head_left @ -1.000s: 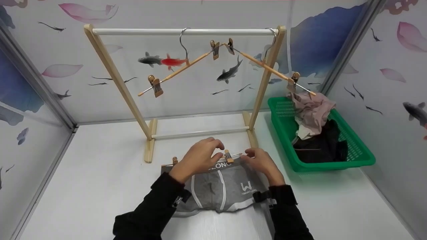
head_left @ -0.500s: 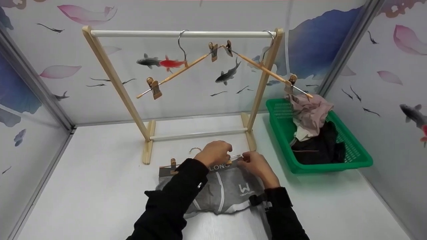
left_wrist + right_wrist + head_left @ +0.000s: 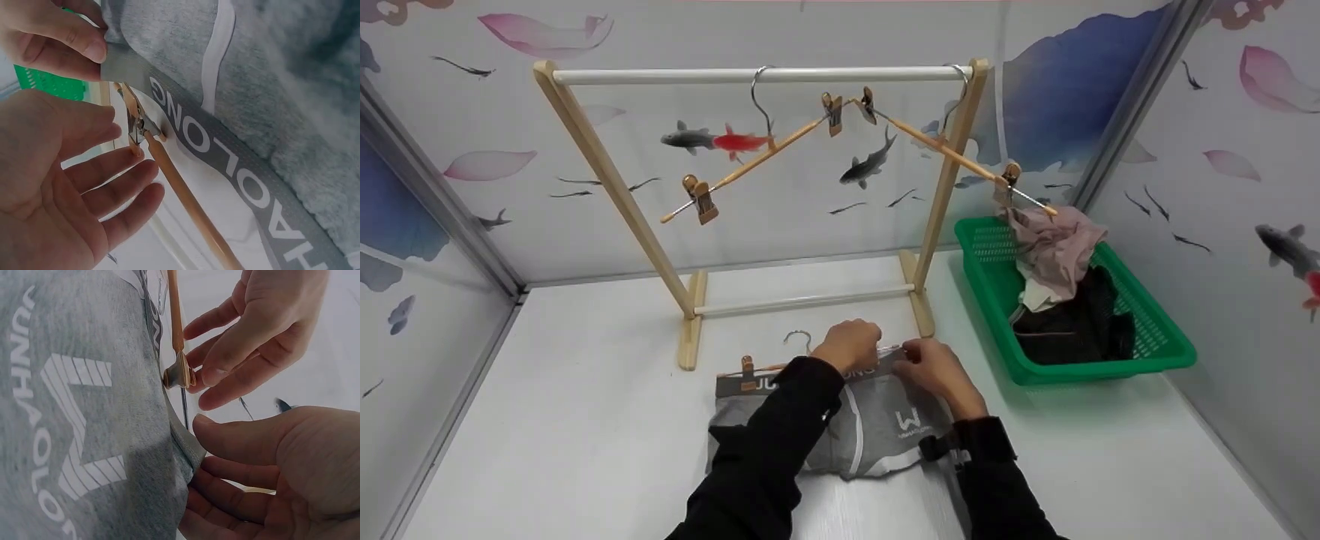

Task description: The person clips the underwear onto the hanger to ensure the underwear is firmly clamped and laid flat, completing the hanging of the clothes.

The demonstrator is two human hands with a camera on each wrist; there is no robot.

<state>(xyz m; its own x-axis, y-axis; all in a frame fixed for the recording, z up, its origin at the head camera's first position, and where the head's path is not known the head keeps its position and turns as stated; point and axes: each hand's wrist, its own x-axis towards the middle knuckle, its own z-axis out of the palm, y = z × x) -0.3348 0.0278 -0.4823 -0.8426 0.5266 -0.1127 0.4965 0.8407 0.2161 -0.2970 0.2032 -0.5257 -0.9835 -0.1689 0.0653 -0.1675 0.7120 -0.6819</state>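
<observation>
Grey boxer briefs (image 3: 885, 405) with a lettered waistband (image 3: 208, 138) lie on the white table. Along the waistband runs a wooden clip hanger (image 3: 188, 205), its hook pointing to the back. Its left clip (image 3: 748, 373) sits at the waistband's left end. My right hand (image 3: 941, 371) pinches the right waistband corner, thumb on one side and fingers on the other. My left hand (image 3: 849, 345) is at the hanger's right clip (image 3: 135, 121), fingers loosely bent, fingertips right at its handle end. In the head view that hand hides the clip.
Behind stands a wooden rack (image 3: 619, 191) with a white top rail (image 3: 660, 76); two clip hangers (image 3: 735, 174) (image 3: 967, 161) hang from it. A green basket (image 3: 1155, 360) at right holds a pinkish garment (image 3: 1057, 251) and dark clothing (image 3: 1072, 330). Printed walls enclose the table (image 3: 585, 420).
My left hand has moved right across the briefs to the right clip, uncovering the hanger's hook. The right hand stays at the waistband corner.
</observation>
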